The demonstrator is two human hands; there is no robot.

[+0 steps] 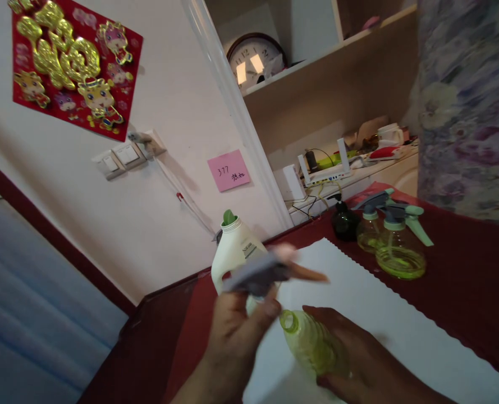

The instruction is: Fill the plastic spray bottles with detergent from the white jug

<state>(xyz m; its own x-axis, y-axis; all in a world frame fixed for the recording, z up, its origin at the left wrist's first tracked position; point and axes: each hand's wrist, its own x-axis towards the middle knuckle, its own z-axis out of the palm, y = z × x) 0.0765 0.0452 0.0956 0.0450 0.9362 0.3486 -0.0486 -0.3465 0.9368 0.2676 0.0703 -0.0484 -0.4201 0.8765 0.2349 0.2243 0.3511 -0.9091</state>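
Observation:
My left hand [236, 331] is closed on a grey spray-trigger head [260, 272] with a pink tip, held just above an open bottle neck. My right hand [354, 353] is wrapped round a yellow-green clear plastic bottle [310, 342], tilted with its mouth toward the left hand. The trigger head is off the bottle. Both hover over a white mat [379, 314] on a dark red table [463, 269]. A white jug [234, 249] with a green insert in its open mouth stands just behind the left hand.
Two yellow-green spray bottles [394, 247] with grey-green triggers and a dark pump bottle [344, 221] stand at the table's far side. A person in flowered cloth [468, 101] stands at right. Behind are a shelf with a router [325, 168], a clock [255, 59] and a pink note [229, 170].

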